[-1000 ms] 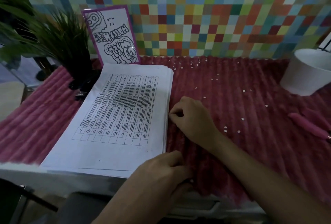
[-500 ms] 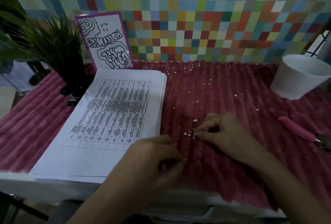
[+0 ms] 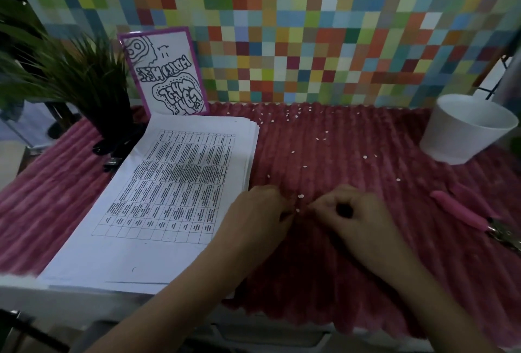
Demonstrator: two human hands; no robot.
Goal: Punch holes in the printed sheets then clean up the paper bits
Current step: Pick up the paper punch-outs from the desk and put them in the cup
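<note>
A thick stack of white printed sheets (image 3: 174, 197), its top page carrying a ruled table of small black text, lies at about nine o'clock on a ribbed, plush pink cloth (image 3: 352, 268) covering the desk. Tiny white round paper bits (image 3: 301, 196) are scattered over the cloth from the centre toward twelve and two o'clock. Both bare hands rest on the cloth at the centre, almost touching. The left hand (image 3: 258, 213) is curled with fingertips drawn together at the cloth; what it pinches cannot be told. The right hand (image 3: 348, 213) is also curled, thumb and forefinger nipped together beside a few bits. A white tapered plastic cup (image 3: 465, 132) stands at two o'clock, a pink-handled tool (image 3: 462, 213) lies at three o'clock, and a purple-bordered doodle card (image 3: 166, 73) and a dark green spiky plant (image 3: 81, 76) stand at eleven o'clock against a multicoloured chequered wall (image 3: 310, 28).
</note>
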